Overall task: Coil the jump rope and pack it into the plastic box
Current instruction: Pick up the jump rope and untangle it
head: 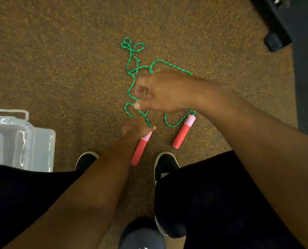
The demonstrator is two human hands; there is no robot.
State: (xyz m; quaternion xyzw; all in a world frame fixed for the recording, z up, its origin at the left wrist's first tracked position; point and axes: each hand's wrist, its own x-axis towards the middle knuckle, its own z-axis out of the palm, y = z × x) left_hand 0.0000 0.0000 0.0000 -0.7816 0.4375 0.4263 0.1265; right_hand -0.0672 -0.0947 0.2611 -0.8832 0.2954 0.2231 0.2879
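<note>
A green braided jump rope (131,56) lies in loose tangles on the brown carpet, with small loops at its far end. It has two red handles with pink tips. My left hand (136,127) grips the pink top of the nearer handle (139,150). My right hand (160,92) pinches the rope a little above it, between thumb and fingers. The second handle (183,131) lies free on the carpet to the right. A clear plastic box (40,151) with a carry handle sits at the left edge.
My two black shoes (165,164) stand on the carpet just below the handles, and my dark trouser legs fill the lower view. A black piece of equipment (273,29) sits at the top right. Open carpet stretches to the upper left.
</note>
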